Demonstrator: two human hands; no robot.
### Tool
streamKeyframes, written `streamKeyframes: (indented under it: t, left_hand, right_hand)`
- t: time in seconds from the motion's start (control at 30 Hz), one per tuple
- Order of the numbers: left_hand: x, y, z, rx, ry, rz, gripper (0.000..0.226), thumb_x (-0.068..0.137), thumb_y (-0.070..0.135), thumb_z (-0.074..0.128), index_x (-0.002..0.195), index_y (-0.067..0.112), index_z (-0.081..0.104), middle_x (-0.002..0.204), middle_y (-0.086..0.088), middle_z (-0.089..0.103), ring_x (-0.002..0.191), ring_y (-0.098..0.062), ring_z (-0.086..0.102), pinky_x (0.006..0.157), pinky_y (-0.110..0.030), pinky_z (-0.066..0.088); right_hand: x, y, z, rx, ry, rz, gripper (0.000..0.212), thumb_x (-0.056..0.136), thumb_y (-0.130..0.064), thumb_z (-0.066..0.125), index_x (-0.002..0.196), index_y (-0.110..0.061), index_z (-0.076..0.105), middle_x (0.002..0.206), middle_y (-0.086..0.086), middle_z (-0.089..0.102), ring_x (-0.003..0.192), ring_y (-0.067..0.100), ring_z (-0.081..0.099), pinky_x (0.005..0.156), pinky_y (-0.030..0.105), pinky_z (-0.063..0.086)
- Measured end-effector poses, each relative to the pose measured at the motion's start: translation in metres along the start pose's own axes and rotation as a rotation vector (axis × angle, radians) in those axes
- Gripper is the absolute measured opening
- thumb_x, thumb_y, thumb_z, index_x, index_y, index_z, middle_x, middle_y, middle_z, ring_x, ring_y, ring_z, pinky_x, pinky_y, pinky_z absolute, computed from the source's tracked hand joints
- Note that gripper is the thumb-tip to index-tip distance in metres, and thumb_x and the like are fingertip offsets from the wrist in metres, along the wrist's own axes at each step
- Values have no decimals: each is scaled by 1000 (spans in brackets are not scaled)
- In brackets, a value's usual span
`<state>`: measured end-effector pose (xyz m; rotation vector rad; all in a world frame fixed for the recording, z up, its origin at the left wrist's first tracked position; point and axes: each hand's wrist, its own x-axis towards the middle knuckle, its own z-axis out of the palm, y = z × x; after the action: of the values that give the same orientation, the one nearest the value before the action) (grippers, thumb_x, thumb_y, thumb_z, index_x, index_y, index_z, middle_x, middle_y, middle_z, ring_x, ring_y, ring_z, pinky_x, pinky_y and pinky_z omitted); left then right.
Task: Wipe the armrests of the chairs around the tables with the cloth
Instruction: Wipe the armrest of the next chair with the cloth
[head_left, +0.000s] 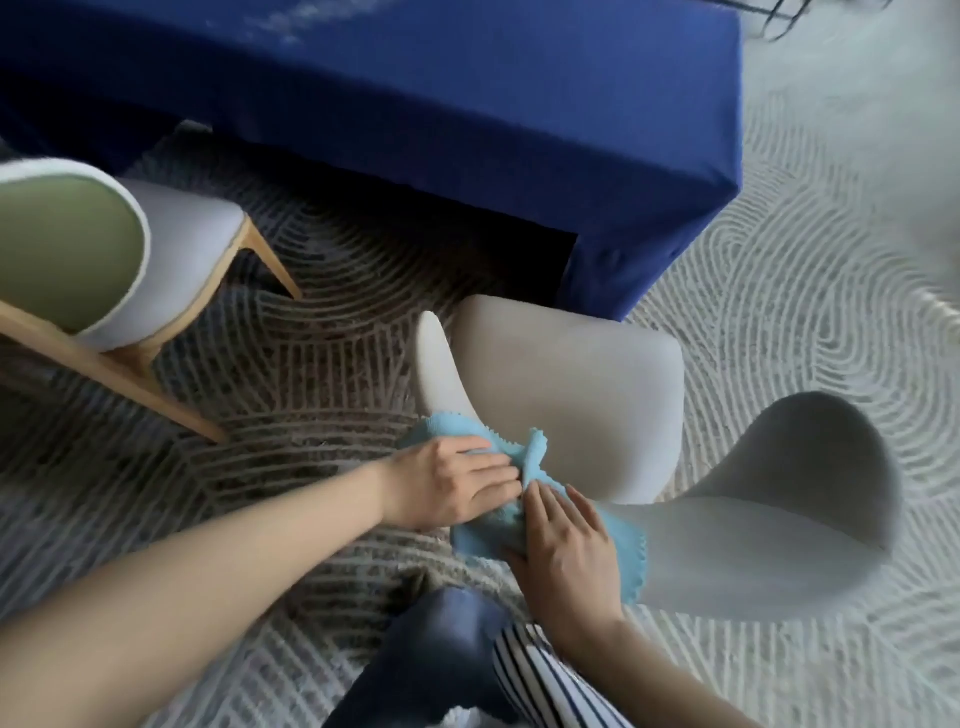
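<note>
A light blue cloth (485, 525) is draped over the left armrest (441, 369) of a pale grey chair (571, 384) just below the middle of the view. My left hand (457, 483) lies on the cloth with its fingers fairly straight, pressing it onto the armrest. My right hand (566, 545) rests flat on the cloth just to the right, its fingers spread across the fabric. The chair's backrest (779, 519) curves round at the right. The part of the armrest under the cloth is hidden.
A table under a dark blue cloth (467, 130) stands right behind the chair. A second chair (130, 249) with a green back and wooden legs stands at the left. A patterned carpet (805, 291) covers the floor. My striped clothing (545, 686) shows at the bottom.
</note>
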<state>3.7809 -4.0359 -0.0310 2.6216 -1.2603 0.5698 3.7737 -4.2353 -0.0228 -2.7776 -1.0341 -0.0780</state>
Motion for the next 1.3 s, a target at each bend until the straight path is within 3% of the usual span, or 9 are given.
streamKeyframes:
  t: [0.17, 0.27, 0.43, 0.6, 0.97, 1.13, 1.2, 1.3]
  left_hand:
    - [-11, -24, -3, -41, 30, 39, 23, 99, 8, 37, 112, 7, 57, 105, -8, 68, 96, -21, 65, 85, -36, 51]
    - [-19, -39, -5, -32, 49, 66, 26, 100, 7, 32, 111, 7, 55, 104, -7, 69, 96, -19, 65, 87, -35, 50]
    - [-35, -64, 0, -20, 45, 77, 24, 98, 7, 40, 114, 7, 58, 109, -8, 67, 103, -20, 63, 93, -38, 49]
    - [-47, -89, -2, -26, 47, 31, 25, 96, 5, 45, 109, 7, 66, 110, -9, 67, 106, -18, 63, 101, -37, 46]
    - [-60, -146, -1, 139, -31, -14, 19, 90, -2, 54, 100, 6, 68, 98, -5, 69, 102, -15, 65, 95, -49, 47]
    - [-62, -163, 3, 170, -93, -40, 24, 92, -3, 43, 106, 5, 60, 99, -4, 69, 104, -16, 65, 97, -52, 45]
    - [-63, -169, 3, 174, -128, -42, 26, 93, -3, 35, 110, 6, 53, 99, -4, 69, 103, -16, 65, 98, -53, 44]
    - [-60, -177, 1, 160, -181, -66, 31, 88, -4, 33, 108, 7, 54, 95, -3, 69, 98, -16, 66, 98, -49, 44]
  right_hand:
    - [17, -24, 6, -37, 23, 75, 56, 55, -34, 88, 98, -6, 66, 92, 1, 67, 87, 20, 66, 90, 35, 52]
    - [31, -35, 11, -33, 26, 134, 43, 56, -27, 85, 89, -10, 64, 83, -2, 63, 79, 19, 64, 89, 34, 50]
    - [55, -52, 14, -11, 9, 166, 33, 59, -21, 82, 84, -12, 61, 75, -3, 59, 73, 17, 62, 85, 32, 54]
    - [86, -67, 13, -4, 3, 185, 36, 52, -20, 83, 78, -12, 58, 66, -5, 56, 64, 17, 61, 83, 31, 54]
    - [152, -90, 27, 42, -65, 316, 45, 35, -25, 85, 66, -13, 55, 56, -4, 56, 53, 16, 61, 74, 30, 55]
    - [175, -96, 33, 80, -77, 379, 42, 33, -20, 83, 62, -10, 55, 51, -1, 53, 45, 19, 56, 69, 31, 55]
    - [184, -96, 35, 46, -118, 392, 38, 41, -20, 81, 68, -8, 58, 56, 1, 56, 50, 20, 57, 74, 30, 53]
    - [198, -92, 34, 55, -295, 354, 28, 82, -21, 55, 105, -5, 54, 96, 5, 63, 90, 24, 60, 100, 31, 33]
